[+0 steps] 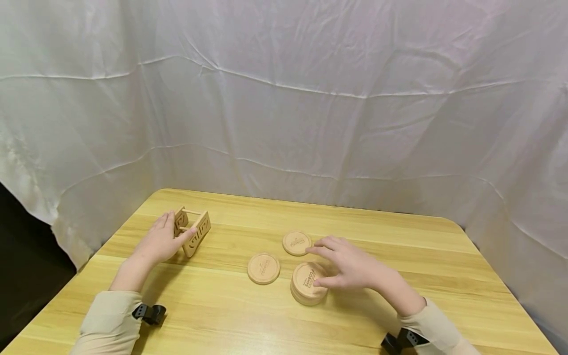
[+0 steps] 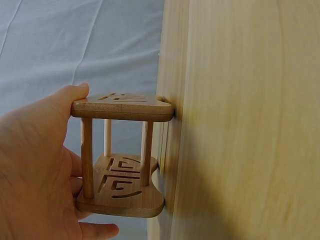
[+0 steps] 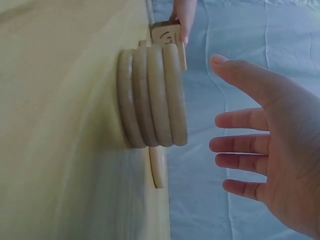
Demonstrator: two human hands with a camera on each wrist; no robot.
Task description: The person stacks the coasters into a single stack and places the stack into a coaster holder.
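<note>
My left hand (image 1: 159,240) grips a small wooden coaster holder (image 1: 200,233) at the table's left side, thumb on one cut-out side panel and fingers at the other. In the left wrist view the holder (image 2: 125,111) shows two carved panels joined by round rods, with no coasters between them. My right hand (image 1: 355,266) hovers over a stack of round bamboo coasters (image 1: 303,291), fingers spread and holding nothing. In the right wrist view the fingertips stand apart from the stack (image 3: 155,97), which is several coasters high.
Two single coasters lie flat on the wooden table (image 1: 213,315): one left of the stack (image 1: 264,268), another farther back (image 1: 296,243), near my right fingertips. A pale curtain (image 1: 284,123) hangs behind the table's far edge and along its sides.
</note>
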